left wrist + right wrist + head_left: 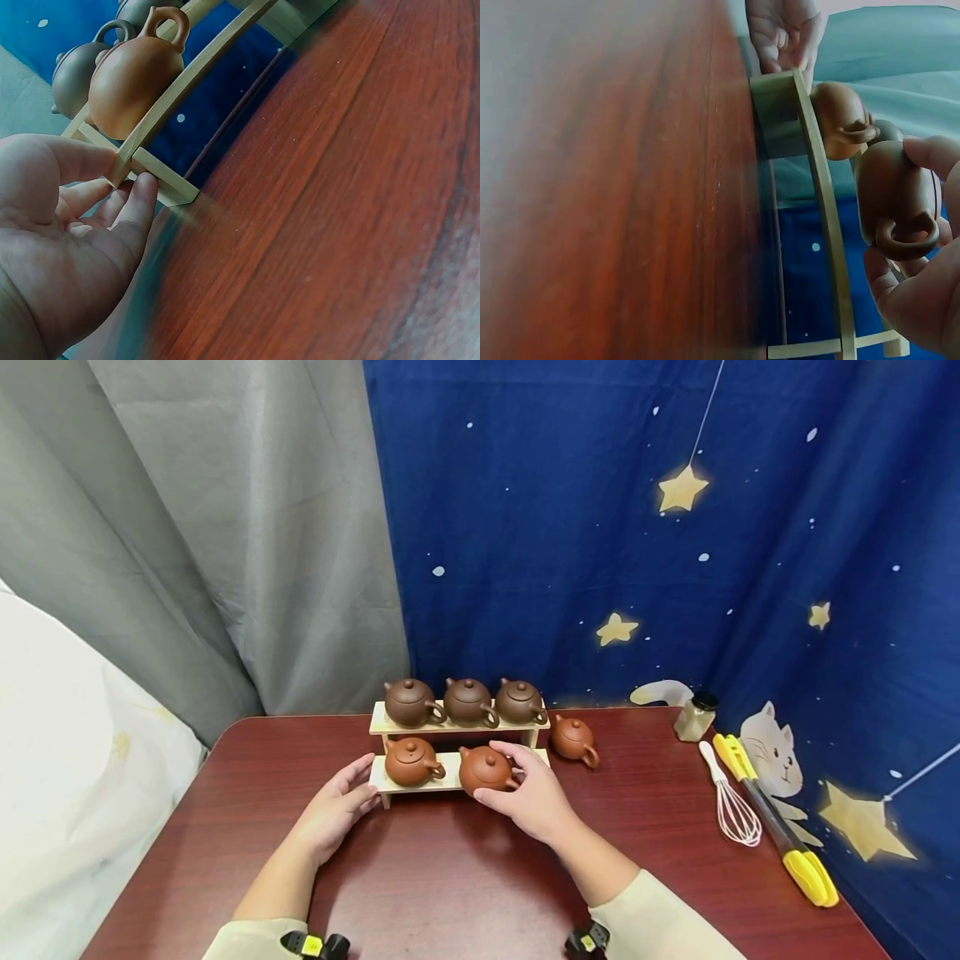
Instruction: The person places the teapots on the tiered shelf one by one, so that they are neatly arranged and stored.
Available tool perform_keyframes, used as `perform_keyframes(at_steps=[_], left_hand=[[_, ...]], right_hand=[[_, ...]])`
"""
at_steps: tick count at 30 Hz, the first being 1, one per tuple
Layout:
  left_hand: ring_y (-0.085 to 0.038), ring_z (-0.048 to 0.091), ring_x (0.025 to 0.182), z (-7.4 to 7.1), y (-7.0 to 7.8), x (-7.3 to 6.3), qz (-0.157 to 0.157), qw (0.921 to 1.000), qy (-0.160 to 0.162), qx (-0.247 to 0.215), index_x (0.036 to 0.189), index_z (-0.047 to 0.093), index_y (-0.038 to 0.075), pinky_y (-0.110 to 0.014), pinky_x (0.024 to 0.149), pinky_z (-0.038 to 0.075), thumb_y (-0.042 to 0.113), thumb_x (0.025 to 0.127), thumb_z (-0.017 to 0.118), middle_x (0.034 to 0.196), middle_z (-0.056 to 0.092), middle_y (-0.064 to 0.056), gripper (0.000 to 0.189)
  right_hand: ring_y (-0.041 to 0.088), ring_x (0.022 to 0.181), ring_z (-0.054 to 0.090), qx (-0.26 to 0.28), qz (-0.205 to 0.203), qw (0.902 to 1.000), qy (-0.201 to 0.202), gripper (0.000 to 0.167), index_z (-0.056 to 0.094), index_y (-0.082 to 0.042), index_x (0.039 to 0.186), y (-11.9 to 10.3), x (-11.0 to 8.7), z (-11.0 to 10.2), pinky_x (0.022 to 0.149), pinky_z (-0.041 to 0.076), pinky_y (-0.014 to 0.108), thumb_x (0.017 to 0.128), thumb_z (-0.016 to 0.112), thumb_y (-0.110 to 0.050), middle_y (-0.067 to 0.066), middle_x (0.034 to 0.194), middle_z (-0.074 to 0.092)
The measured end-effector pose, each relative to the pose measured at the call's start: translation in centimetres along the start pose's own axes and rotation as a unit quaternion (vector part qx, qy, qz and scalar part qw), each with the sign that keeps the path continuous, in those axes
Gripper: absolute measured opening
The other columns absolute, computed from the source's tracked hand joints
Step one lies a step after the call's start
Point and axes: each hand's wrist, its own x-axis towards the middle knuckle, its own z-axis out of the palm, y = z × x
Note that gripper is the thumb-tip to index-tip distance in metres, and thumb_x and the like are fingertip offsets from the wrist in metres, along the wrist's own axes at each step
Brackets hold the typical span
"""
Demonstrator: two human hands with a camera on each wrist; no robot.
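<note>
A light wooden two-step rack [447,772] stands on the table. My left hand [337,810] grips the left end of its lower step, thumb on top and fingers below, as the left wrist view shows. With my right hand [532,793] I hold a reddish-brown clay teapot [483,770] between thumb and fingers, over the right part of that step. In the right wrist view, this teapot [896,191] shows a gap to the step's edge, its handle towards my palm. Another reddish-brown teapot [411,762] sits on the step's left part.
Three dark brown teapots [467,703] line the upper step. A third reddish-brown teapot [573,739] is on the table right of the rack. Farther right are a small jar [695,718], a white whisk [735,810] and yellow-ended tongs [772,818]. Curtains [525,527] hang behind.
</note>
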Motion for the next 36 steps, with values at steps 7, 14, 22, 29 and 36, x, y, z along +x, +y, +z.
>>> perform_keyframes(at_steps=[7, 14, 22, 29, 36], left_hand=[[0.009, 0.057, 0.122, -0.2, -0.2, 0.1, 0.007, 1.0000, -0.003, -0.005, 0.172, 0.015, 0.005, -0.013, 0.100, 0.052, 0.004, 0.110, 0.049, 0.177, 0.022, -0.021, 0.070], [0.010, 0.057, 0.119, -0.1, 0.0, 0.1, 0.009, 0.9999, 0.000, -0.007, 0.171, 0.015, 0.004, -0.013, 0.100, 0.052, 0.003, 0.110, 0.049, 0.176, 0.023, -0.021, 0.070], [0.010, 0.057, 0.120, 0.0, 0.1, 0.0, 0.005, 1.0000, 0.000, -0.005, 0.171, 0.016, 0.005, -0.013, 0.100, 0.052, 0.004, 0.110, 0.049, 0.176, 0.023, -0.020, 0.070], [0.010, 0.057, 0.119, -0.1, 0.0, 0.1, 0.005, 1.0000, 0.001, -0.007, 0.171, 0.015, 0.005, -0.013, 0.100, 0.052, 0.003, 0.110, 0.049, 0.176, 0.023, -0.021, 0.070], [0.009, 0.058, 0.120, -0.1, -0.3, 0.2, 0.007, 0.9999, 0.002, -0.013, 0.171, 0.016, 0.004, -0.013, 0.100, 0.052, 0.002, 0.110, 0.049, 0.176, 0.024, -0.021, 0.070]], right_hand=[[0.022, 0.121, 0.071, -0.004, -0.004, 0.9999, -0.012, 0.076, 0.063, -0.015, 0.148, 0.6, 2.3, 1.6, 0.104, 0.060, 0.036, 0.080, 0.095, -0.023, 0.007, 0.147, 0.062], [0.019, 0.123, 0.068, -0.037, 0.006, 0.9991, -0.023, 0.077, 0.063, -0.017, 0.148, 0.7, 3.6, 2.4, 0.105, 0.058, 0.039, 0.079, 0.095, -0.030, 0.007, 0.148, 0.061], [0.020, 0.122, 0.068, -0.051, 0.022, 0.9983, -0.017, 0.073, 0.064, -0.025, 0.146, 0.7, 4.1, 2.8, 0.105, 0.057, 0.041, 0.080, 0.094, -0.032, 0.005, 0.147, 0.062], [0.019, 0.120, 0.070, -0.032, 0.024, 0.9990, -0.020, 0.073, 0.063, -0.024, 0.146, 0.8, 4.3, 2.9, 0.105, 0.058, 0.042, 0.081, 0.094, -0.031, 0.003, 0.142, 0.066], [0.022, 0.123, 0.068, -0.042, -0.002, 0.9990, -0.012, 0.068, 0.064, -0.020, 0.146, 0.7, 3.5, 2.3, 0.105, 0.059, 0.037, 0.085, 0.091, -0.032, 0.007, 0.145, 0.065]])
